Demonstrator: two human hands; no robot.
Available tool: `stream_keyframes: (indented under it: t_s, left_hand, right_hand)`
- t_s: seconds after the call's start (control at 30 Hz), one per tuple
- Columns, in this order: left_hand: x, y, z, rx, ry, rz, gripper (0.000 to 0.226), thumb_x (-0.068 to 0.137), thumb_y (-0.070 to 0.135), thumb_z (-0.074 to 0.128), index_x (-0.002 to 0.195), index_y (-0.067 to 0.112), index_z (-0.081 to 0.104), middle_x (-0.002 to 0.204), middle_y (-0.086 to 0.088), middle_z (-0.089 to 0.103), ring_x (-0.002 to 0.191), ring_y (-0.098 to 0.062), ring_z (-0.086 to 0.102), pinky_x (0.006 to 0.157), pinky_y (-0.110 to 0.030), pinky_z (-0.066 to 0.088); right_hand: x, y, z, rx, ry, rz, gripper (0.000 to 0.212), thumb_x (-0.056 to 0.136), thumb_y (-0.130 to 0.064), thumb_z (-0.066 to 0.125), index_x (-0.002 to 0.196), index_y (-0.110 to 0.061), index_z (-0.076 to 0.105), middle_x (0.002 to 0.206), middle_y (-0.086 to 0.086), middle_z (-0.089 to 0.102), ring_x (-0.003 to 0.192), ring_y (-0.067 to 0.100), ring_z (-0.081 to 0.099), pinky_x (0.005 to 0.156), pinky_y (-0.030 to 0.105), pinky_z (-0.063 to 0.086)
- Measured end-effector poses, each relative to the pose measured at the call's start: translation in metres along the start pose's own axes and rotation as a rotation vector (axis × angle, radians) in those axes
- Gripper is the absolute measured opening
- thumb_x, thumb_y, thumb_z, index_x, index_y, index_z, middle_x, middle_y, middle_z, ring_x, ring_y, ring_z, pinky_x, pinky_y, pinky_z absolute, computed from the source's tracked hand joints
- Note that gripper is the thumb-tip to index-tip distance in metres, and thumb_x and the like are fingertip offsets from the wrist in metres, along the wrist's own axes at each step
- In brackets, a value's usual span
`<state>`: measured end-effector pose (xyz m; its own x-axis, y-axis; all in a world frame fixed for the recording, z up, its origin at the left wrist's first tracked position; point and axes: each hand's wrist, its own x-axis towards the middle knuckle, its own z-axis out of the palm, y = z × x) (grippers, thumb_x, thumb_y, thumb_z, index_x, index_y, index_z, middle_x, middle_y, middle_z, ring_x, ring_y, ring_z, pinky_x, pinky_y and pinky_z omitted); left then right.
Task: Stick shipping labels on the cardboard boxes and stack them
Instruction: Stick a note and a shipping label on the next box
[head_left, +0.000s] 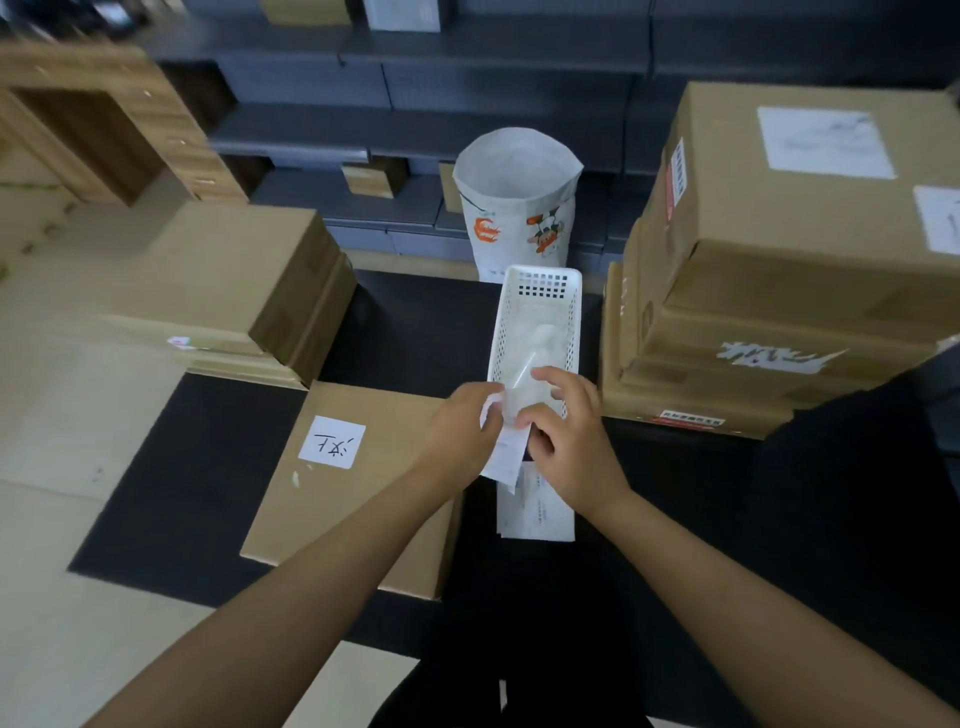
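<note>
A flat cardboard box (358, 493) lies in front of me on a black mat, with a small white handwritten sticker (332, 442) on its top. Just right of it, my left hand (460, 431) and my right hand (569, 441) both pinch a white shipping label (506, 449) held over the near end of a white plastic basket (537, 317). More label sheets (535, 514) lie below my hands. A stack of labelled cardboard boxes (779, 270) stands at the right. Another pile of plain boxes (234, 291) sits at the left.
A white paper sack (517, 208) with orange print stands open behind the basket. Dark grey shelving (415, 93) with small cartons runs along the back. A wooden cabinet (104, 119) is at the far left. Pale floor shows left of the black mat (171, 467).
</note>
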<state>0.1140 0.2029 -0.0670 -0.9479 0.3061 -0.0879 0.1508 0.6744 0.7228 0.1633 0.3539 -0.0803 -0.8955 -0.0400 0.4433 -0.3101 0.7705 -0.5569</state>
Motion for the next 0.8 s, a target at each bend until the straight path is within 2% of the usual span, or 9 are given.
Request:
stream_keyframes:
  t_s: [0.07,0.13,0.2,0.3,0.37,0.47,0.6,0.7,0.8]
  left_hand:
    - [0.002,-0.004,-0.02,-0.085,0.083,-0.005,0.034,0.099,0.022,0.048,0.132,0.018,0.05,0.132,0.001,0.049,0.119,-0.014,0.048,0.097,-0.022,0.039]
    - [0.004,-0.01,-0.042,-0.178,0.129,-0.057,0.037,0.099,0.026,0.048,0.135,0.022,0.048,0.131,0.007,0.047,0.116,-0.009,0.046,0.093,-0.017,0.038]
    - [0.006,-0.019,-0.062,-0.245,0.133,-0.124,0.032,0.099,0.03,0.048,0.13,0.025,0.053,0.121,0.01,0.053,0.109,-0.009,0.052,0.089,-0.022,0.043]
    - [0.008,-0.044,-0.088,-0.211,0.117,-0.17,0.021,0.098,0.03,0.048,0.113,0.023,0.061,0.108,0.007,0.059,0.097,-0.01,0.057,0.082,-0.029,0.052]
    - [0.009,-0.068,-0.103,-0.182,0.102,-0.178,0.018,0.099,0.03,0.047,0.105,0.021,0.062,0.103,0.004,0.06,0.091,-0.01,0.057,0.076,-0.025,0.048]
    - [0.013,-0.104,-0.124,-0.223,0.082,-0.181,0.018,0.1,0.03,0.045,0.099,0.02,0.06,0.099,0.0,0.061,0.085,-0.011,0.057,0.069,-0.022,0.042]
    - [0.017,-0.139,-0.146,-0.254,0.075,-0.199,0.021,0.101,0.026,0.042,0.1,0.012,0.059,0.097,-0.003,0.059,0.085,-0.015,0.056,0.07,-0.025,0.044]
    - [0.014,-0.156,-0.155,-0.28,0.075,-0.218,0.023,0.101,0.024,0.041,0.1,0.009,0.058,0.096,-0.005,0.059,0.085,-0.018,0.056,0.075,-0.031,0.045]
    - [0.011,-0.165,-0.158,-0.292,0.045,-0.234,0.023,0.101,0.024,0.041,0.102,0.008,0.058,0.098,-0.007,0.059,0.085,-0.017,0.056,0.073,-0.029,0.045]
  right_hand:
    - [0.013,-0.015,0.009,0.074,0.066,0.048,0.019,0.075,0.005,0.071,0.082,-0.012,0.069,0.124,0.008,0.048,0.116,0.02,0.043,0.096,0.015,0.04]
    - [0.022,-0.033,0.022,0.148,0.103,0.1,0.024,0.073,0.009,0.071,0.084,-0.012,0.069,0.116,0.008,0.049,0.108,0.014,0.045,0.093,0.013,0.041]
    - [0.03,-0.049,0.038,0.187,0.127,0.131,0.026,0.072,0.011,0.072,0.084,-0.012,0.07,0.113,0.008,0.049,0.105,0.013,0.046,0.093,0.011,0.04]
    - [0.037,-0.069,0.064,0.244,0.148,0.167,0.028,0.074,0.011,0.071,0.087,-0.013,0.07,0.122,0.004,0.043,0.105,0.009,0.048,0.091,0.018,0.046]
    - [0.041,-0.086,0.079,0.32,0.143,0.236,0.032,0.08,0.005,0.07,0.104,-0.017,0.068,0.126,0.001,0.041,0.105,0.004,0.051,0.089,0.022,0.051]
    - [0.044,-0.112,0.101,0.436,0.095,0.572,0.037,0.096,-0.015,0.056,0.131,-0.027,0.052,0.115,-0.006,0.051,0.094,-0.001,0.058,0.08,0.012,0.048]
    - [0.044,-0.138,0.122,0.794,-0.084,1.115,0.032,0.102,-0.035,0.042,0.113,-0.012,0.061,0.092,0.007,0.07,0.082,0.018,0.068,0.069,0.025,0.053]
    - [0.039,-0.15,0.13,0.868,-0.125,1.188,0.023,0.099,-0.02,0.048,0.099,-0.004,0.065,0.085,0.014,0.069,0.074,0.021,0.066,0.067,0.025,0.054]
    - [0.031,-0.155,0.137,0.95,-0.12,1.204,0.02,0.095,-0.01,0.056,0.112,-0.001,0.061,0.089,0.015,0.069,0.077,0.019,0.066,0.07,0.026,0.055]
